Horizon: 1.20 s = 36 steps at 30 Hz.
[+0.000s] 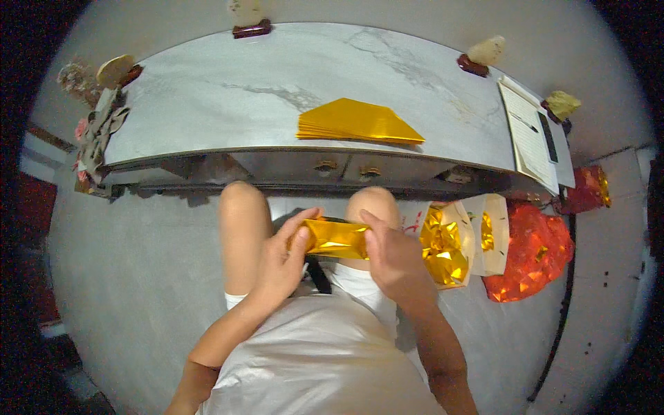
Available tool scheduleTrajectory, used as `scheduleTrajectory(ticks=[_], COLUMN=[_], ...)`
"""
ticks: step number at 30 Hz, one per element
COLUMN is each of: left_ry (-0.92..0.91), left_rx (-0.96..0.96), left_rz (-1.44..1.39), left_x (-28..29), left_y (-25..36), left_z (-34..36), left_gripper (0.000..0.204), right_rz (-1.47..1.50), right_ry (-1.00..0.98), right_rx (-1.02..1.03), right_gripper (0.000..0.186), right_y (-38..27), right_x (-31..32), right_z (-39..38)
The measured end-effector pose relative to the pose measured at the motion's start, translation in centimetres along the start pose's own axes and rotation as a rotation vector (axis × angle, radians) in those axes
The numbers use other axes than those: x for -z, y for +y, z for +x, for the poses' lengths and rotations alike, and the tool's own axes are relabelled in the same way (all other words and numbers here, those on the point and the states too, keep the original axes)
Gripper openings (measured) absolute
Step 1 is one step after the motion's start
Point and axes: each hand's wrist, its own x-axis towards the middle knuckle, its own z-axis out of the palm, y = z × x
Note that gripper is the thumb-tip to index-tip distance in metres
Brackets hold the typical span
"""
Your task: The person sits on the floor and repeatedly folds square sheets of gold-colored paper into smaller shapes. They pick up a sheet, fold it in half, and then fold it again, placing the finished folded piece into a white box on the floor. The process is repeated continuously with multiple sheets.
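Observation:
My left hand (pixel 286 252) and my right hand (pixel 391 256) grip opposite ends of a shiny gold foil piece (pixel 335 238), folded into a long band, held level above my lap between my knees. The thumbs of both hands lie on its near face. Ahead on the marble-topped cabinet (pixel 228 62), a fanned stack of flat gold sheets (pixel 353 121) lies near the front edge. On the floor to the right stands an open cardboard box (pixel 446 245) of crumpled gold foil pieces, with a pale flap or second box (pixel 494 221) beside it.
A red foil bag (pixel 529 270) sits farther right, another red bag (pixel 588 190) behind it. On the cabinet's right lie a notebook (pixel 517 131) and a dark phone (pixel 548 137). Several small ornaments stand along the back and sides, with dried flowers (pixel 75 83) at the left.

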Motion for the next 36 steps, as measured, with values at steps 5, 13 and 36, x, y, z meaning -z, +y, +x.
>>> scheduleTrajectory(ticks=[5, 13, 36], left_ry=[0.018, -0.210, -0.750], left_rx=[0.007, -0.042, -0.419], left_rz=[0.032, 0.129, 0.713], left_x=[-0.4, -1.9, -16.9], left_y=[-0.1, 1.8, -1.3], left_z=[0.5, 0.0, 6.1], left_gripper=[0.039, 0.052, 0.027], right_rz=[-0.046, 0.007, -0.931], right_ry=[-0.007, -0.021, 0.174], right_rx=[-0.036, -0.447, -0.419], right_gripper=[0.033, 0.031, 0.023], right_y=[-0.2, 4.5, 22.3], right_x=[-0.5, 1.8, 12.3], right_z=[-0.2, -4.0, -7.8])
